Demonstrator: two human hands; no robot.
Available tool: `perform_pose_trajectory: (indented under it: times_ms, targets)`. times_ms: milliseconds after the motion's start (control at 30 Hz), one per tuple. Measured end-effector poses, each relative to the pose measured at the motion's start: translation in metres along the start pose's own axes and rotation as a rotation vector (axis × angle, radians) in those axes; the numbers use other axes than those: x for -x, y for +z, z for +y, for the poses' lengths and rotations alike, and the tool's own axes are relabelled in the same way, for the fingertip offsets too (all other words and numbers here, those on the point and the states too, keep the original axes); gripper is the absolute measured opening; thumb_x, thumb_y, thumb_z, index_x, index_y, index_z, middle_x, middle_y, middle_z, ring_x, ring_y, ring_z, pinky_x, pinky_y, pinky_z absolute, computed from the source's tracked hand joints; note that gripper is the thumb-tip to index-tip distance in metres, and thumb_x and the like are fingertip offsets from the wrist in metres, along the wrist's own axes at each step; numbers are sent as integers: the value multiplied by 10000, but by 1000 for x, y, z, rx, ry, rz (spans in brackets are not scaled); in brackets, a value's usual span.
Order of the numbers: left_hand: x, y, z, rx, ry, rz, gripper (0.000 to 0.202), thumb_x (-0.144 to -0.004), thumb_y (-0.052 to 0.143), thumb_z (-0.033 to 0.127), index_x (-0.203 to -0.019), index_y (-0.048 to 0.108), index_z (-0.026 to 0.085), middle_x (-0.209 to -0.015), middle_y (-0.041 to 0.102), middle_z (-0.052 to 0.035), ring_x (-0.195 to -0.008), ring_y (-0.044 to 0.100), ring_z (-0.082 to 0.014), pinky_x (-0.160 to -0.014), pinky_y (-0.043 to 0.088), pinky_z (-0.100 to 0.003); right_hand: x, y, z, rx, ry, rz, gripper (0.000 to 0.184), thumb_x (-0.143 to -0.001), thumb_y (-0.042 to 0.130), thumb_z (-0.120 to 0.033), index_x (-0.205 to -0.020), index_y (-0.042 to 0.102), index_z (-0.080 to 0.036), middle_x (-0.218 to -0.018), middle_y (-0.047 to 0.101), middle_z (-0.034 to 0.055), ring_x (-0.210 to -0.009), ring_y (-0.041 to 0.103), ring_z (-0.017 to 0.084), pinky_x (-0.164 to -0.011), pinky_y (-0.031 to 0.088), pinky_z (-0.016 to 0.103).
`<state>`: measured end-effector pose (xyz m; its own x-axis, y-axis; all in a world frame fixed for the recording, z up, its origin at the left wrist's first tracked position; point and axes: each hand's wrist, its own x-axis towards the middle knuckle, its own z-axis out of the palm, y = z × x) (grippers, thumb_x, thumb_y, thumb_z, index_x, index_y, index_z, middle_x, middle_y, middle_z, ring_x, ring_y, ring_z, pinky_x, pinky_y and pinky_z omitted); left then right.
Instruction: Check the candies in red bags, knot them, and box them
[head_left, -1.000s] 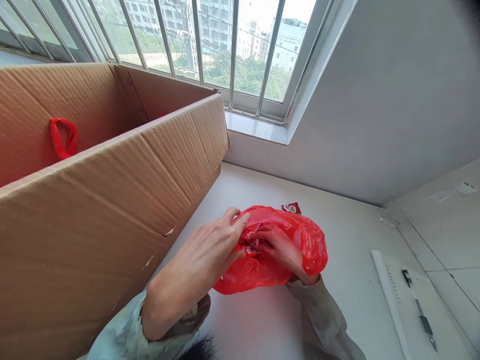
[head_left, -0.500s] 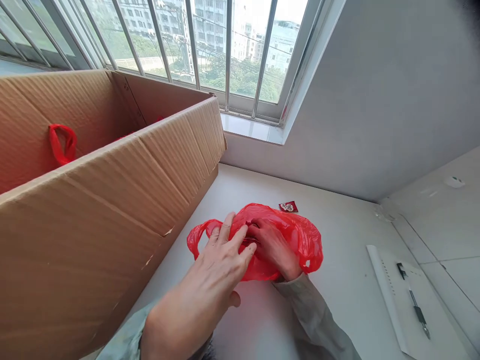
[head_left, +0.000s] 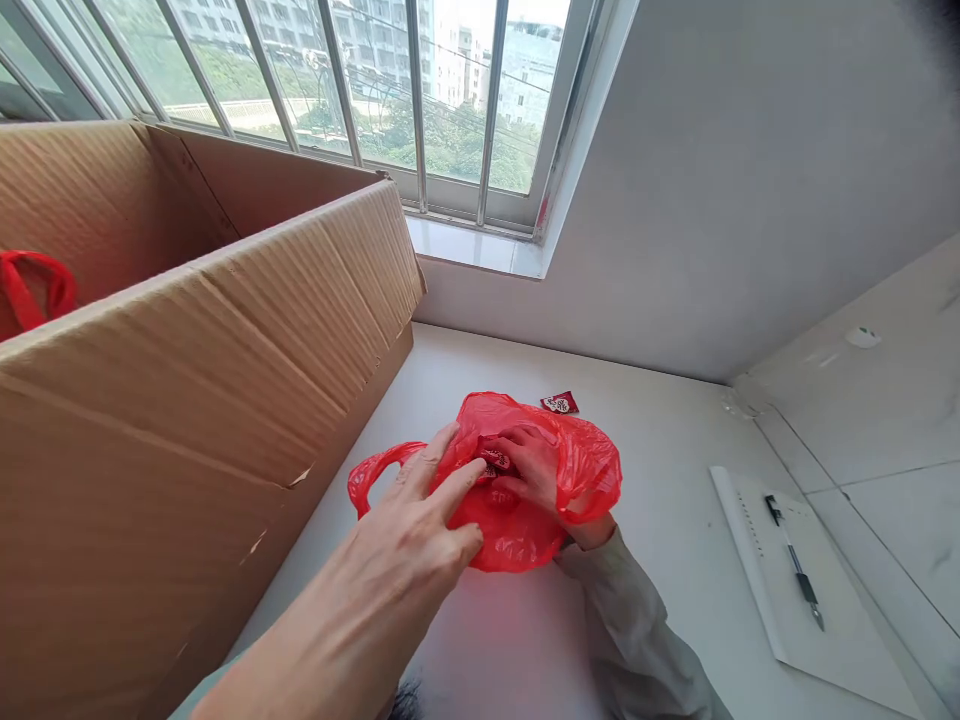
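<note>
Bag point(head_left: 517, 550): sat on the bench point(head_left: 660, 450), packets point(head_left: 495, 460) inside.
Left hand point(head_left: 416, 540): spread fingers hung at its eight o'clock, gripping nothing visible.
Right hand point(head_left: 534, 468): was inside, fingers bent by the packets; grip couldn't be told.
Loose packet point(head_left: 559, 403): one o'clock.

The white table point(head_left: 667, 440) bears a cardboard box point(head_left: 225, 400), red bag point(head_left: 517, 545), small packet point(head_left: 560, 403) and white pad point(head_left: 840, 600).

A pen point(head_left: 798, 571) lies on the white notebook point(head_left: 832, 630); a tiled wall point(head_left: 911, 410) rises right of it, a barred window point(head_left: 382, 105) well to its left.
</note>
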<state>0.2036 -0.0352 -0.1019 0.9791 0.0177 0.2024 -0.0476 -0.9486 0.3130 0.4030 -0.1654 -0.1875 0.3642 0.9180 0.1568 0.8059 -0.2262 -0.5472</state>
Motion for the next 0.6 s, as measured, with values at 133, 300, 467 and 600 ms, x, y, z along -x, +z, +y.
perform_pose_trajectory:
  times_ms: [133,300,467,600]
  targets:
    - [-3,-12,-5,-33,12,65,510,-821,546,93,-1208,667,401,-1501,468,37,-1485,233,-360,-1131,398,-586,23,-40,-15,-129,68,-38,286,-980,491,-266,-1237,612,-297,-1248,664,17,-1182,603,185,-1024,483,354]
    - [3,-16,-17,-93,-76,139,688,-860,572,240,-1495,375,417,-1638,231,0,-1455,288,-408,-1075,455,-564,68,-94,-41,-132,-4,62,289,-988,526,-255,-1241,634,-343,-1205,702,2,-1127,647,181,-951,524,322]
    - [16,-6,-35,-129,-156,-5,746,-856,624,317,-1526,307,413,-1625,284,-35,-1370,441,-412,-1025,501,-550,87,-112,-41,92,114,675,354,-844,738,-351,-1187,657,-323,-1157,663,50,-956,643,213,-787,558,346]
    - [24,0,-49,-231,-169,-61,826,-875,626,339,-1572,182,365,-1640,238,-59,-1415,390,-385,-1052,470,-571,75,-104,-34,155,167,424,910,-744,802,-459,-1518,340,-333,-1460,480,97,-1217,550,295,-745,585,357]
